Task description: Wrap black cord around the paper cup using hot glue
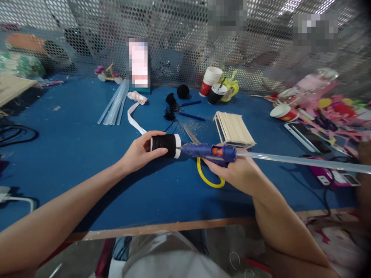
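My left hand [143, 151] is closed around a paper cup [164, 146] lying on its side, wrapped in black yarn with a white band bare at its right end. In my right hand [236, 170] is a blue glue gun [207, 150], its nozzle at the white band of the cup. A long clear glue stick [290, 159] sticks out of the gun's back. Below the gun lie scissors with a yellow handle [210, 181], partly hidden by the gun and my hand. A black yarn strand runs from the cup toward a small heap of black yarn [169, 112].
Glue sticks [114, 104], a white ribbon [135, 116], pliers [189, 110] and a black ball [182, 91] lie beyond my hands. A small stick-built table [234, 129] stands right of centre. Stacked cups [210, 80] stand near the perforated metal screen [179, 42]. Phones [310, 137] lie at right.
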Motion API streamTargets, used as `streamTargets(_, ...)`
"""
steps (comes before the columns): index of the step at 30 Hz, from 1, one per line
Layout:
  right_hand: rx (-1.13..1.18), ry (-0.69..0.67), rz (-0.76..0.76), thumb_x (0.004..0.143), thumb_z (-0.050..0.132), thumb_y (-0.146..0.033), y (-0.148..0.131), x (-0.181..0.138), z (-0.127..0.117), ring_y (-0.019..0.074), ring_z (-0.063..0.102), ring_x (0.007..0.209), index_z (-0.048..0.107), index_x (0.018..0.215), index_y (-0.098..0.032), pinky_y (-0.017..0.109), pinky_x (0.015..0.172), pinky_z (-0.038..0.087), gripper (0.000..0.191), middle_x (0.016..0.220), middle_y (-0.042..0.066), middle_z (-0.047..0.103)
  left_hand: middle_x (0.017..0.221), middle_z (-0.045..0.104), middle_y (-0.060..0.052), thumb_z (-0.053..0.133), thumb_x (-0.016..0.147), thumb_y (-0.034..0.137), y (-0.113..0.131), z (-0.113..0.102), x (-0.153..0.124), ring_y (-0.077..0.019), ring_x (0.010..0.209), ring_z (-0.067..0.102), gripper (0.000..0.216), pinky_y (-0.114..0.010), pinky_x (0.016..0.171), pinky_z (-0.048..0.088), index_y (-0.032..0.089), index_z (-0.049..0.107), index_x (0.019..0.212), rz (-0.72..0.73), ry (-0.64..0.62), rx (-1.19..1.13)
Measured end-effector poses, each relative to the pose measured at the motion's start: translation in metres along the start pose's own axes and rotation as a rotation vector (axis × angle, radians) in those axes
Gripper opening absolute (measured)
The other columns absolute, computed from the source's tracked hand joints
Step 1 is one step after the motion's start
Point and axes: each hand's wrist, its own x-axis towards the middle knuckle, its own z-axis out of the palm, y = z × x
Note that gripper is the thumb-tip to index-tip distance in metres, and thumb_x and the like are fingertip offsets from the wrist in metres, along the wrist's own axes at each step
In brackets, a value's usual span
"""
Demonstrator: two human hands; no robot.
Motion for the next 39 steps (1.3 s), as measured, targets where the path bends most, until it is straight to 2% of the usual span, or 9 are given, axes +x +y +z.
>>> streamTargets(4, -0.08, 0.043, -0.054, 0.077, 0.044, -0.003, -0.001, -0.003, 0.003, 0.021, 0.057, 0.064, 0.068, 0.082, -0.023, 0.033, 0.058, 0.043, 0.031, 0.058, 0.004, 0.058, 0.094, 0.061, -0.005, 0.069, 0.069, 0.036, 0.001, 0.001, 0.0, -0.0155, 0.08, 0.059, 0.047, -0.028, 0.069, 0.052, 0.017, 0.054, 0.109, -0.006, 0.009, -0.006)
streamTargets(10, -0.062, 0.0, -0.037, 0.074, 0.046, -0.002, -0.002, -0.004, 0.002, 0.0212, 0.059, 0.066, 0.067, 0.081, -0.024, 0.033, 0.058, 0.043, 0.031, 0.062, 0.005, 0.06, 0.09, 0.06, -0.004, 0.069, 0.069, 0.035, 0.002, 0.001, 0.001, -0.0147, 0.078, 0.058, 0.045, -0.027, 0.067, 0.051, 0.018, 0.055, 0.107, -0.009, 0.029, -0.014)
streamTargets(14, -0.007, -0.053, 0.026, 0.075, 0.046, -0.003, -0.002, -0.003, 0.001, 0.0215, 0.059, 0.069, 0.067, 0.083, -0.024, 0.033, 0.06, 0.045, 0.031, 0.063, 0.004, 0.06, 0.091, 0.06, -0.004, 0.069, 0.069, 0.034, 0.001, 0.0, 0.002, -0.0147, 0.077, 0.059, 0.043, -0.027, 0.066, 0.052, 0.018, 0.055, 0.107, 0.004, 0.03, -0.01)
streamTargets(18, -0.084, -0.055, -0.015, 0.076, 0.045, -0.003, 0.0, -0.003, 0.0, 0.0195, 0.056, 0.061, 0.068, 0.085, -0.023, 0.031, 0.053, 0.042, 0.033, 0.058, 0.003, 0.057, 0.098, 0.06, -0.005, 0.069, 0.069, 0.033, -0.002, -0.001, 0.0, -0.0164, 0.083, 0.06, 0.045, -0.03, 0.072, 0.053, 0.019, 0.054, 0.11, 0.024, 0.002, -0.005)
streamTargets(22, -0.109, 0.001, -0.034, 0.076, 0.044, -0.002, 0.001, -0.003, 0.001, 0.0194, 0.056, 0.06, 0.069, 0.086, -0.024, 0.03, 0.052, 0.04, 0.034, 0.059, 0.004, 0.057, 0.111, 0.057, -0.008, 0.069, 0.069, 0.032, -0.002, -0.001, -0.001, -0.0201, 0.095, 0.059, 0.048, -0.035, 0.08, 0.051, 0.019, 0.053, 0.112, 0.039, -0.013, 0.032)
streamTargets(26, -0.02, 0.006, 0.076, 0.077, 0.045, -0.002, 0.0, -0.007, 0.006, 0.0182, 0.055, 0.061, 0.068, 0.091, -0.024, 0.03, 0.054, 0.041, 0.035, 0.063, 0.004, 0.058, 0.112, 0.057, -0.009, 0.068, 0.07, 0.033, 0.001, -0.001, -0.002, -0.0218, 0.101, 0.057, 0.047, -0.035, 0.081, 0.051, 0.019, 0.053, 0.112, 0.09, -0.022, 0.099)
streamTargets(30, 0.088, -0.019, 0.164, 0.08, 0.046, -0.009, 0.003, -0.01, 0.01, 0.0157, 0.052, 0.056, 0.068, 0.09, -0.022, 0.028, 0.051, 0.039, 0.028, 0.06, 0.003, 0.057, 0.109, 0.057, -0.009, 0.068, 0.071, 0.032, 0.002, -0.001, -0.003, -0.0203, 0.099, 0.056, 0.045, -0.033, 0.081, 0.05, 0.019, 0.053, 0.112, 0.164, -0.031, 0.133)
streamTargets(34, 0.147, -0.047, 0.17, 0.083, 0.044, -0.016, 0.007, -0.009, 0.012, 0.0142, 0.048, 0.051, 0.068, 0.086, -0.019, 0.028, 0.048, 0.035, 0.024, 0.059, 0.003, 0.056, 0.109, 0.055, -0.008, 0.067, 0.072, 0.03, 0.001, -0.002, -0.002, -0.0191, 0.097, 0.056, 0.044, -0.033, 0.083, 0.049, 0.021, 0.053, 0.113, 0.239, -0.041, 0.19)
streamTargets(39, 0.07, 0.024, 0.095, 0.082, 0.043, -0.011, 0.007, -0.01, 0.016, 0.0152, 0.048, 0.051, 0.069, 0.086, -0.019, 0.028, 0.047, 0.033, 0.028, 0.054, 0.003, 0.055, 0.109, 0.055, -0.008, 0.069, 0.071, 0.029, -0.001, -0.003, -0.001, -0.0207, 0.102, 0.054, 0.046, -0.037, 0.089, 0.045, 0.022, 0.053, 0.113, 0.329, -0.053, 0.268)
